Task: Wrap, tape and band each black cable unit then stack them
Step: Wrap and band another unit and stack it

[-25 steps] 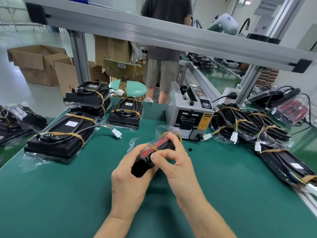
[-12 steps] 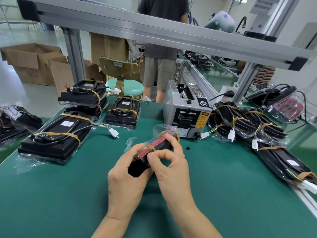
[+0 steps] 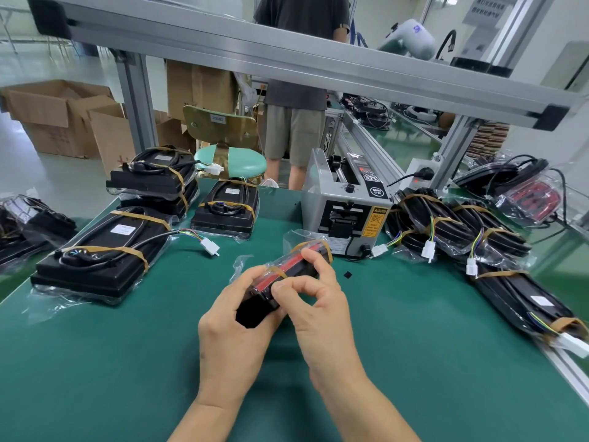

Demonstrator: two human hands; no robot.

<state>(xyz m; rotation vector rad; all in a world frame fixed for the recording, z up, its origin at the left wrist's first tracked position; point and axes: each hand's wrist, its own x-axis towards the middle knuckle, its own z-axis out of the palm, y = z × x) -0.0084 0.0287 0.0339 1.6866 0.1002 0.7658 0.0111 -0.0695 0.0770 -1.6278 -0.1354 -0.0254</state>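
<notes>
Gripping from both sides, left hand (image 3: 232,339) and right hand (image 3: 318,317) clasp a bagged, tan-banded black-and-red cable unit (image 3: 287,275) tilted above the green table (image 3: 95,378).

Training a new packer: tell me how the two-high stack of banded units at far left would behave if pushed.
The stack would probably slide, since plastic wrap meets the smooth green mat. Its top unit sits slightly askew, so it may shift off. Each looks rigid.

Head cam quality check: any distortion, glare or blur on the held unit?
Head view: wide-angle bending bows the overhead aluminium beam and table edges; lighting is even and soft, shadows faint; plastic wrap on the held unit shows mild sheen, no blown glare; both hands, left hand and right hand, look sharp.
</notes>
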